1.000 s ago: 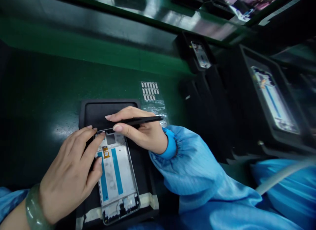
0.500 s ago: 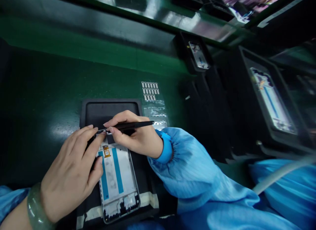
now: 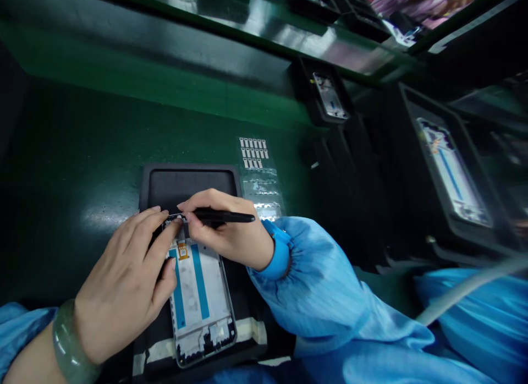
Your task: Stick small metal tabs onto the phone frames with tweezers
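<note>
A phone frame (image 3: 214, 290) with its inner side up lies on a black padded tray (image 3: 148, 177). Two blue strips (image 3: 201, 282) and an orange flex cable (image 3: 182, 251) show on its silvery plate. My left hand (image 3: 127, 268) rests with fingers stretched over the frame's upper left corner, thumb by its left edge. Pinched in my right hand (image 3: 231, 235) are black tweezers (image 3: 225, 215), pointing toward the frame's top end. Their tips are hidden by my fingers, and the exact spot they touch cannot be made out.
A clear sheet with several small white labels (image 3: 253, 153) lies beyond my right hand. Black trays with phone frames stand at the right (image 3: 454, 169) and farther back (image 3: 330, 95). A grey hose or cable (image 3: 470, 288) crosses at lower right. Part of another person (image 3: 433, 4) shows at upper right.
The whole view has shifted slightly. The tweezers' back end has tilted down a little. Both hands stay at the top end of the phone frame.
</note>
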The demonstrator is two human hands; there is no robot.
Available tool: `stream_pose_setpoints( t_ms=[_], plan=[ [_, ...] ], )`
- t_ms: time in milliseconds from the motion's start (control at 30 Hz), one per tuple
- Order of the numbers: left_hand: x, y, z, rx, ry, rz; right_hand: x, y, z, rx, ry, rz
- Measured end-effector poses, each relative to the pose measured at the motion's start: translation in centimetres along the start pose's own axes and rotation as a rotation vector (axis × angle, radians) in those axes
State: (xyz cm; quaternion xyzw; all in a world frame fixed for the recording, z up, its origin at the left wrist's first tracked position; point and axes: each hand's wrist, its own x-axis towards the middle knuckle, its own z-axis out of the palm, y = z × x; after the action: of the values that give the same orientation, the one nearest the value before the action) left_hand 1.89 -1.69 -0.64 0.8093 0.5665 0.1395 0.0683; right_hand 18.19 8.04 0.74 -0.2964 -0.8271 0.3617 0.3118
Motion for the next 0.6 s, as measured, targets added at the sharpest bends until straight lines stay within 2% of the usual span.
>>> stream_pose_setpoints(
  t_ms=[267, 433, 600],
  plan=[
    [0.07, 0.15, -0.13, 0.009, 0.014, 0.008, 0.34, -0.31, 0.02, -0.107, -0.030, -0.015],
    [0.08, 0.33, -0.24, -0.004, 0.017, 0.006, 0.80, -0.54, 0.01, -0.158, -0.085, 0.058],
    [0.13, 0.18, -0.38, -0.017, 0.017, 0.004, 0.81, -0.53, 0.27, -0.179, -0.054, 0.094]
  ],
)
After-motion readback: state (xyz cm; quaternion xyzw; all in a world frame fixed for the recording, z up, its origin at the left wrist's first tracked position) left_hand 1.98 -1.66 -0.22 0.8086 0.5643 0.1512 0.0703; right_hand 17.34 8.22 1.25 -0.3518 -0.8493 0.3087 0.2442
